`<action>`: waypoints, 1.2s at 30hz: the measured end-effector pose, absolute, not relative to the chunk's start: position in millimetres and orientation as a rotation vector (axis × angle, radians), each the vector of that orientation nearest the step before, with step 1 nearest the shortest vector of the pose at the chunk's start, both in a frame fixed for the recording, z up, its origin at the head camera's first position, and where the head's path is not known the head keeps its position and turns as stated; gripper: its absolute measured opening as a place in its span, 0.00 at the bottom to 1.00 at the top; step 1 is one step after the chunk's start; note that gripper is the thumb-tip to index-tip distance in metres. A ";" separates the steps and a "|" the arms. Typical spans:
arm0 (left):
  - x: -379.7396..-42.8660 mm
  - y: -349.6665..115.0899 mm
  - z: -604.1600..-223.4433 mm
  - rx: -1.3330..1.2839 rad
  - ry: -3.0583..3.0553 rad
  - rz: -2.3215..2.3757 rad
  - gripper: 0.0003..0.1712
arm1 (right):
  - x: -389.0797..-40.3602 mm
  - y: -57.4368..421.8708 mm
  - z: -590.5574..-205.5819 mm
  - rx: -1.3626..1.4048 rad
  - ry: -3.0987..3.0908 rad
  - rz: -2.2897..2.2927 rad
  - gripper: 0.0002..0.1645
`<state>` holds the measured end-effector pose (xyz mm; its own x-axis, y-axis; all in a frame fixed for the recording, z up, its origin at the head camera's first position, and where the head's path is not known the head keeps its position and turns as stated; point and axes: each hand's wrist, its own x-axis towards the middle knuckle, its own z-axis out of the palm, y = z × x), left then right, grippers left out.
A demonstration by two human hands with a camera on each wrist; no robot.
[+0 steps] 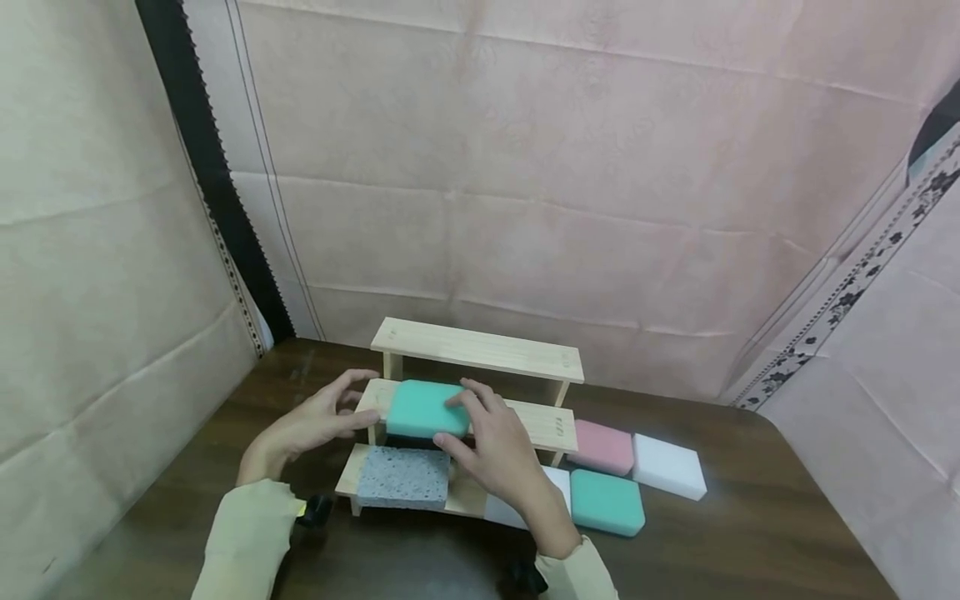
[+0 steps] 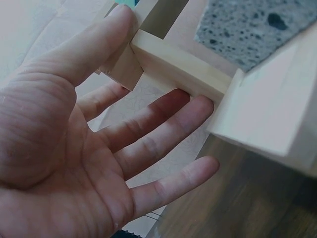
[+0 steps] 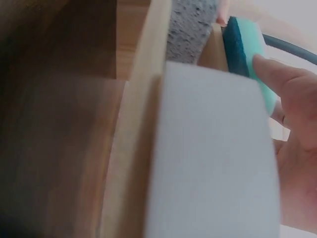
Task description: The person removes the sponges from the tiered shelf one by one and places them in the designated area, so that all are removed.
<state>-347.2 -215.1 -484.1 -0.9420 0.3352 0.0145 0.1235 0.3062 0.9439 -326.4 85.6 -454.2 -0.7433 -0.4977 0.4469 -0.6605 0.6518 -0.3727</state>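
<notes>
A teal sponge lies on the middle tier of a three-tier wooden step rack, near its left end and reaching over the front edge. My right hand holds the sponge's right end, thumb at the front and index finger on top. In the right wrist view the thumb presses the teal sponge. My left hand is at the rack's left end, fingers spread and fairly straight. Several fingertips touch the wooden side piece in the left wrist view, while the thumb lies along the tier's edge.
A speckled grey block sits on the lowest tier's left, a white block on its right, partly behind my right arm. Right of the rack, a pink block, another teal sponge and another white block lie on the dark wooden table.
</notes>
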 end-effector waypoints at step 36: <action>-345.4 -212.7 -486.9 0.447 2.386 1.709 0.40 | -326.2 180.1 -418.9 0.641 -2.755 0.939 0.26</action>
<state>-345.4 -212.7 -486.9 -0.9401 0.3393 0.0335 0.1409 0.2971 0.9444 -326.2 180.1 -418.9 -0.8949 -0.3446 0.2834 -0.4460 0.7108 -0.5439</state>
